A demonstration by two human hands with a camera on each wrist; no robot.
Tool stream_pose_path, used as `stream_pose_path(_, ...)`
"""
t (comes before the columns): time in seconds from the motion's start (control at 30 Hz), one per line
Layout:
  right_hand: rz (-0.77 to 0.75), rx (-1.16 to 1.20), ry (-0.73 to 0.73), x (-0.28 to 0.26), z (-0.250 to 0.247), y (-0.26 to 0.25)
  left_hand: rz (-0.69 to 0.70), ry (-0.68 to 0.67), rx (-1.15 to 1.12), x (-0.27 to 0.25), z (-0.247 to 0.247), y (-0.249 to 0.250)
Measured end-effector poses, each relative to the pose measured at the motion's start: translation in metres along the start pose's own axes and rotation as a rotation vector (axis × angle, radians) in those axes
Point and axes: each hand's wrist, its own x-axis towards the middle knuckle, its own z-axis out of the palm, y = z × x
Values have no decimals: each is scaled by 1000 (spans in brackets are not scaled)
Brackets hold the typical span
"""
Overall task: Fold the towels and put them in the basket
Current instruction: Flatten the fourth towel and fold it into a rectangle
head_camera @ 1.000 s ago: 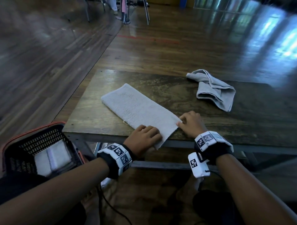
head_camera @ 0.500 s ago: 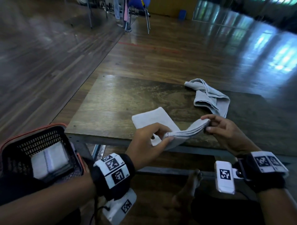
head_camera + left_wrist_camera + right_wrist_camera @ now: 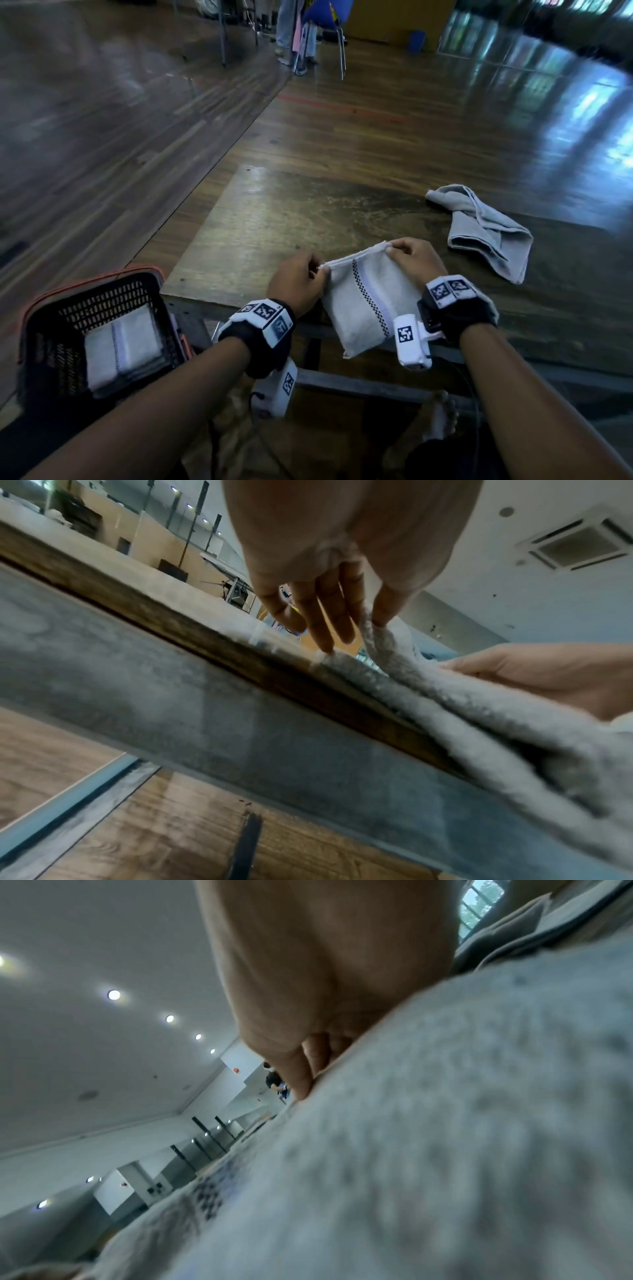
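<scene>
A folded pale grey towel (image 3: 363,298) with a dark checked stripe hangs over the near edge of the wooden table (image 3: 274,219). My left hand (image 3: 298,279) pinches its top left corner and my right hand (image 3: 411,258) pinches the top right corner. In the left wrist view the towel (image 3: 479,718) is a thick folded wad pinched by the left hand (image 3: 359,610). It fills the right wrist view as a blurred towel (image 3: 445,1137) under my right hand (image 3: 308,1056). A crumpled grey towel (image 3: 486,229) lies on the table at the far right. The black basket (image 3: 44,342) holds folded towels (image 3: 120,346).
The basket stands on the floor left of the table, below my left forearm. A blue chair (image 3: 325,20) and a person's legs (image 3: 287,27) are far back on the wooden floor. A bare foot (image 3: 442,414) shows under the table's metal frame.
The long towel, flat on the table a second ago, was lifted at its near end and folded over. It now hangs doubled over the table edge, both hands pinching its top corners.
</scene>
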Motion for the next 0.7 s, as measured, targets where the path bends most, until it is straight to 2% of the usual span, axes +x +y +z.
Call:
stream_pose_path(0.17, 45, -126, 100, 10, 23, -5, -73, -23, 114, 16, 7, -12)
stream_pose_path(0.33, 65, -234, 6, 8, 23, -8, -52, -42, 225, 26, 5, -15)
stream_pose_path(0.53, 113, -208, -215, -8, 1, 2, 104, -170, 385, 40, -6, -16)
stream_pose_path(0.63, 56, -213, -194, -18, -1, 8, 261, -218, 538, 44, -11, -16)
stream_pose_path(0.7, 31, -189, -176, -20, -1, 8, 287, -230, 555, 46, -13, -16)
